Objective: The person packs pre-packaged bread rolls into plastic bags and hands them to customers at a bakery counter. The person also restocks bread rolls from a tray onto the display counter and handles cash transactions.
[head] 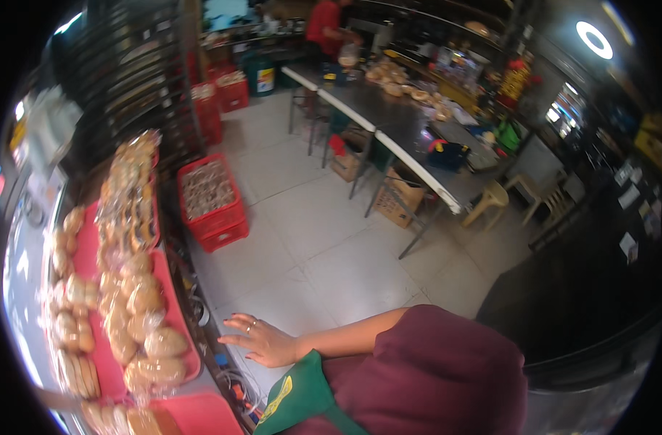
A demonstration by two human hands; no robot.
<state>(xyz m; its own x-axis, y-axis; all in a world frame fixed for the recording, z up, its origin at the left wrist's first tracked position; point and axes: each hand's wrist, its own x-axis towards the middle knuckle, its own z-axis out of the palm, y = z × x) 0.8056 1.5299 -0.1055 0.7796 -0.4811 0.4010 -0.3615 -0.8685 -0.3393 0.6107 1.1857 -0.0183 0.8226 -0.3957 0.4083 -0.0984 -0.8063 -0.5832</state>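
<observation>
My right hand (263, 340) is stretched leftward at lower centre, palm down, fingers apart and holding nothing. It wears a ring and dark nail polish. The hand is beside the display shelf but apart from the bread. My left hand is out of view. Nearest to the right hand, plastic-wrapped bread rolls (146, 296) lie on a pink tray (173, 283). Behind them are rows of wrapped baked goods (127, 190). Another pink tray (205, 416) at the bottom holds wrapped loaves (151, 421). A green apron (301, 394) hangs over my maroon shirt.
Stacked red crates (216, 225) stand on the tiled floor beside a dark tray rack (140, 81). A long metal table (363, 103) holds bagged bread, with cardboard boxes (399, 201) beneath. A person in red (324, 24) stands at its far end. Plastic stools (488, 201) stand right.
</observation>
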